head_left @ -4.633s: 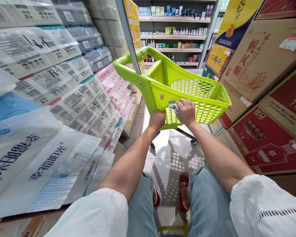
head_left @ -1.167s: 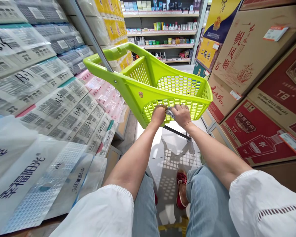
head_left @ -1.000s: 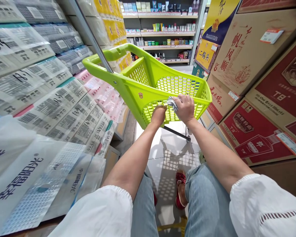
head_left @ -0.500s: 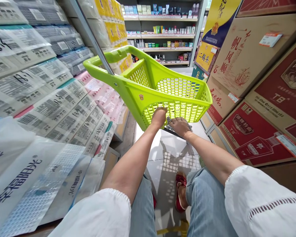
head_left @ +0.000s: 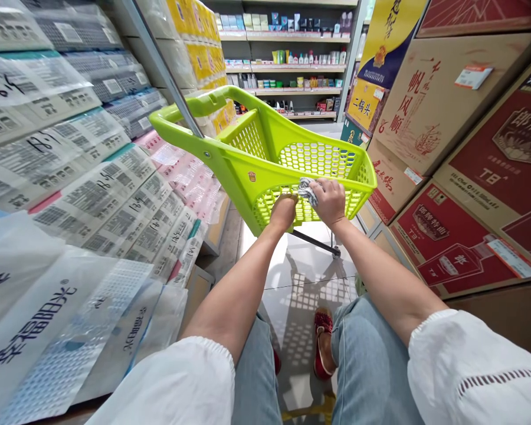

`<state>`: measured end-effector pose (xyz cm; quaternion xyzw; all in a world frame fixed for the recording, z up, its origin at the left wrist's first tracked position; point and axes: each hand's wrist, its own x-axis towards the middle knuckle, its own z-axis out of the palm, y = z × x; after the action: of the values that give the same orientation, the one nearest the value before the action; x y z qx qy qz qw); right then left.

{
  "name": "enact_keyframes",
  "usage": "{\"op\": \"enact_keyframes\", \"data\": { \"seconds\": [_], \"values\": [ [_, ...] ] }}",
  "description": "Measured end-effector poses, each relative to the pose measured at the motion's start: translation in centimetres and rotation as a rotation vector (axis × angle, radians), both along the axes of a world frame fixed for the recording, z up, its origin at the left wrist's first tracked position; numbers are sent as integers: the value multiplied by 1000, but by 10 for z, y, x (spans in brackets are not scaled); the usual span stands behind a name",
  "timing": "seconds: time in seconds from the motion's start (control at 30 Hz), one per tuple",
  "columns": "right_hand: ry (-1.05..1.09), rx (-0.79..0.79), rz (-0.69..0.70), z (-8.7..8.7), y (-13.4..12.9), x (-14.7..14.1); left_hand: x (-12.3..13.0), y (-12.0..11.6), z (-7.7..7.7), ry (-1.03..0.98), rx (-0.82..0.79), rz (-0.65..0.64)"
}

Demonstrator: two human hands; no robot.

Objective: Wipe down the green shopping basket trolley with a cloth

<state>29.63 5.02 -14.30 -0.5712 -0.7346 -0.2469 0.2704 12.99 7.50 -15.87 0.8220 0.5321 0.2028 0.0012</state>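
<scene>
A bright green plastic shopping basket cart [head_left: 230, 156] with perforated sides stands in front of me, a metal pole rising by its handle. My right hand [head_left: 330, 200] is closed on a grey-and-white cloth [head_left: 308, 190] and presses it against the near side, just below the rim. Close by on the left, my left hand [head_left: 284, 211] is closed at the lower lattice of the same side. Its fingertips are hidden, and it appears to grip the basket wall.
Stacked packs of paper goods [head_left: 92, 183] line the left side. Cardboard liquor cartons [head_left: 413, 106] are piled on the right. Shelves with bottles and boxes [head_left: 292, 65] stand at the back. A caster wheel [head_left: 336, 252] rests on the tiled floor.
My right hand has moved up with the cloth, from the basket's lower edge to just below the rim. My left hand stays at the same spot on the lattice.
</scene>
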Motion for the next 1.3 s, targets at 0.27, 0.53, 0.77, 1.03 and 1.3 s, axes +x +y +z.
{"op": "enact_keyframes", "data": {
  "seconds": [0.27,0.53,0.77,1.03,1.3],
  "values": [
    [-229,-327,140,-63,-20,-5,-3,2,3,64,-9,7],
    [22,-94,30,-12,-9,18,1,-7,4,165,36,52],
    [161,86,-19,25,-11,41,41,-19,9,189,92,-74],
    [21,-101,18,-23,-3,42,56,5,10,132,-15,-19],
    [-177,-352,116,-70,-18,51,53,3,12,148,29,-37]
  ]
}}
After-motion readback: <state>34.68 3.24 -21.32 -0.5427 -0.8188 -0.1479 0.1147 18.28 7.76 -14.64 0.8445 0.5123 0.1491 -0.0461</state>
